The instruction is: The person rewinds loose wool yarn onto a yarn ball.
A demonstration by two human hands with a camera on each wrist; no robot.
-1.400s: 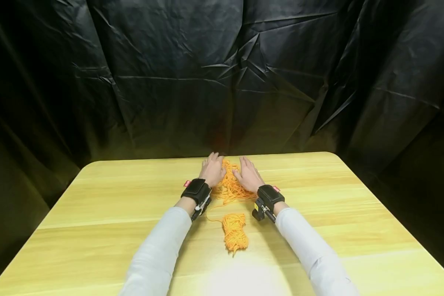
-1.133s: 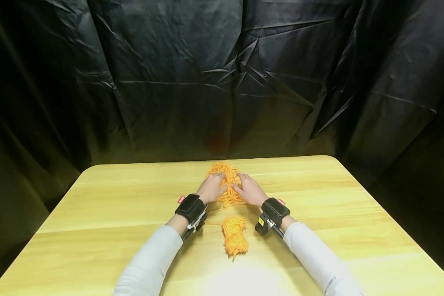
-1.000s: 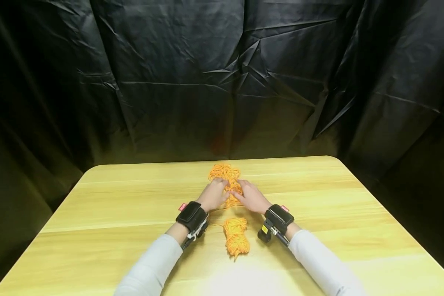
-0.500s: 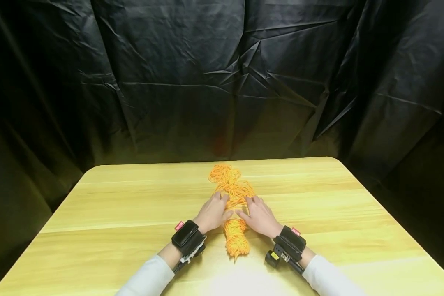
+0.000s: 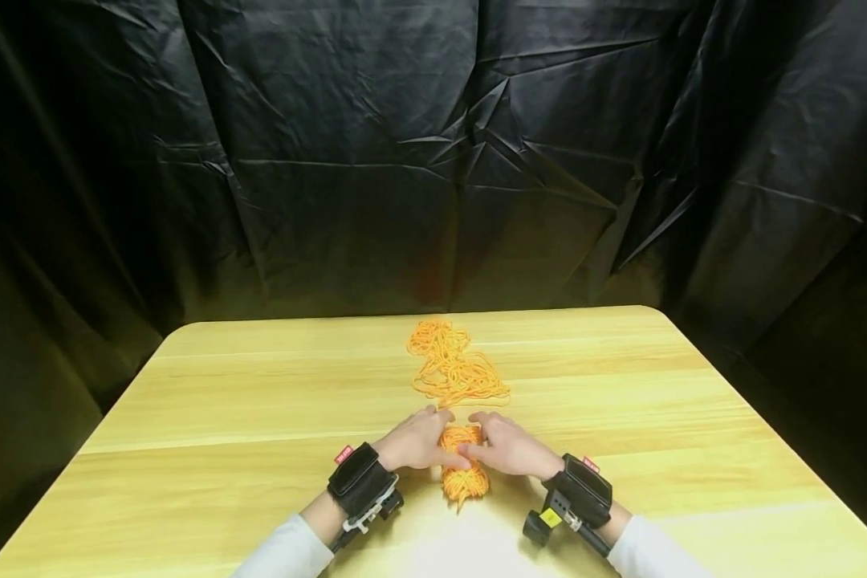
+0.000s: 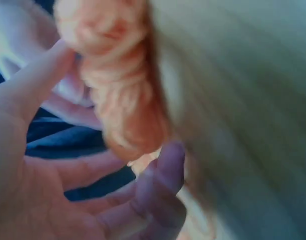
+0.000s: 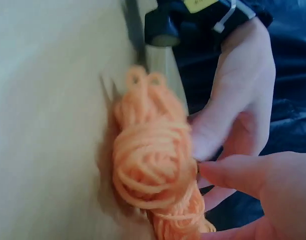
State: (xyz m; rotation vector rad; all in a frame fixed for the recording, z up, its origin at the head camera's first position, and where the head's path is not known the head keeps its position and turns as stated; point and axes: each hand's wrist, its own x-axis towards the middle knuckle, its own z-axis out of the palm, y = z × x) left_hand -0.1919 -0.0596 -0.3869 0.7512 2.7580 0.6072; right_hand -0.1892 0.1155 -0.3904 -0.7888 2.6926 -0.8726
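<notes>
A small orange skein of yarn (image 5: 466,483) lies on the table between the two hands in the head view. My left hand (image 5: 413,441) comes from the left, its thumb across the skein and its fingers bent loosely at the far end. My right hand (image 5: 514,449) mirrors it from the right, thumb over the skein's upper part. In the left wrist view the skein (image 6: 125,100) is blurred, with the left fingers (image 6: 158,185) near one end. The right wrist view shows the skein's wound end (image 7: 150,165), a thumb tip (image 7: 218,175) right at its side.
A loose tangle of orange yarn (image 5: 462,377) spreads over the wooden table (image 5: 260,385) beyond the hands, reaching close to the far edge. Black sheeting (image 5: 332,233) hangs behind the table. Both wrists wear black straps (image 5: 581,490) with cameras.
Both hands have come away from the loose tangle and moved toward the near side, to the small skein. The tangle now lies uncovered and looks more spread. The skein has stayed in place.
</notes>
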